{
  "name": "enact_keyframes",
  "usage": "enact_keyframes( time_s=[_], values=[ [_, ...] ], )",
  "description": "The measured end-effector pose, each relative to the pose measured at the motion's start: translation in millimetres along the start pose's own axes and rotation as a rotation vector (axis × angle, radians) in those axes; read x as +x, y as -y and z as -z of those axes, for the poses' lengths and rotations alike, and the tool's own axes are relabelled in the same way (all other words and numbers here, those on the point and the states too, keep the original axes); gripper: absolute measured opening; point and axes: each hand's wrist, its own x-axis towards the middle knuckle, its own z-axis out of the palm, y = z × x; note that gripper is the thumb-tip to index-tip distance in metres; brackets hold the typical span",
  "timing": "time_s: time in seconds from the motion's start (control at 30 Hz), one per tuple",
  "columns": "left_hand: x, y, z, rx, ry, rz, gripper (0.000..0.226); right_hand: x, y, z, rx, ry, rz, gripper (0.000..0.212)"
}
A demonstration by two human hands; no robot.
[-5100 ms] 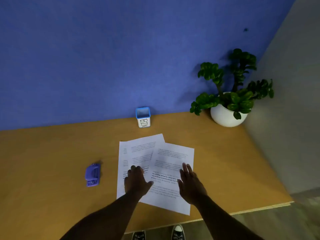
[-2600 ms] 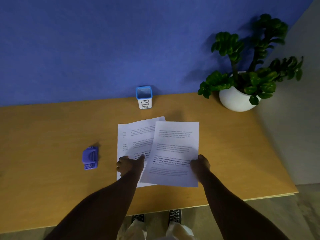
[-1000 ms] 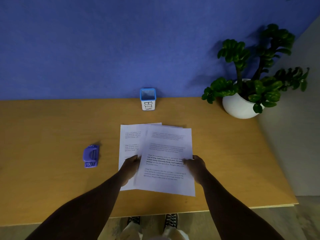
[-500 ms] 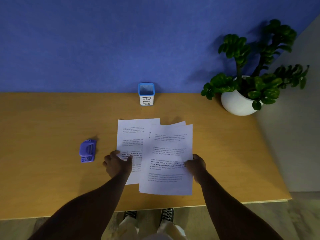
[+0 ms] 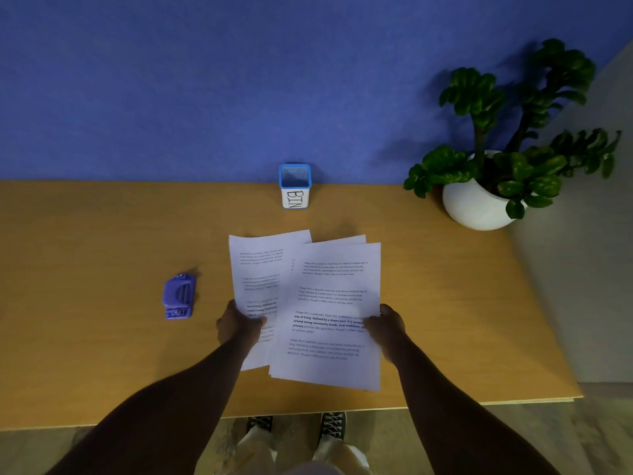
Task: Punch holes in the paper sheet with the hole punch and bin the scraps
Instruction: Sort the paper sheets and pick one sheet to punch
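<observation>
Printed white paper sheets lie fanned at the middle of the wooden table (image 5: pixel 85 337). My right hand (image 5: pixel 385 329) grips the right edge of the top sheets (image 5: pixel 332 303), at least two stacked. My left hand (image 5: pixel 238 325) pinches the left edge of the lower sheet (image 5: pixel 257 265). A purple hole punch (image 5: pixel 178 296) sits on the table to the left of the papers, untouched. A small blue-rimmed cup labelled BIN (image 5: pixel 295 186) stands at the back of the table against the blue wall.
A white pot with a green plant (image 5: pixel 479 204) stands at the back right corner. The table's front edge runs just above my shoes, and its right edge ends near a grey wall.
My left hand moved back from beside the papers and closed on the lower sheet's left edge. My right hand kept its hold on the top sheets. The punch and bin stayed put.
</observation>
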Motion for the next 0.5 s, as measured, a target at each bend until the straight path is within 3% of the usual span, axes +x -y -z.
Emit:
enact_keyframes(
  time_s=[0.1,0.27,0.43,0.5],
  values=[
    [0,3,2,0.011,0.092,-0.046,0.038,-2,5,-5,-0.001,0.049,0.007,0.028],
    [3,0,5,-0.029,0.235,-0.081,0.024,-6,12,-13,0.011,0.091,0.010,0.034],
    [2,-3,9,-0.152,0.319,-0.052,0.039,-6,13,-19,0.014,0.116,0.000,0.035],
    [0,-5,9,-0.223,0.374,-0.080,0.030,-6,12,-19,0.018,0.122,-0.013,0.036]
  ],
)
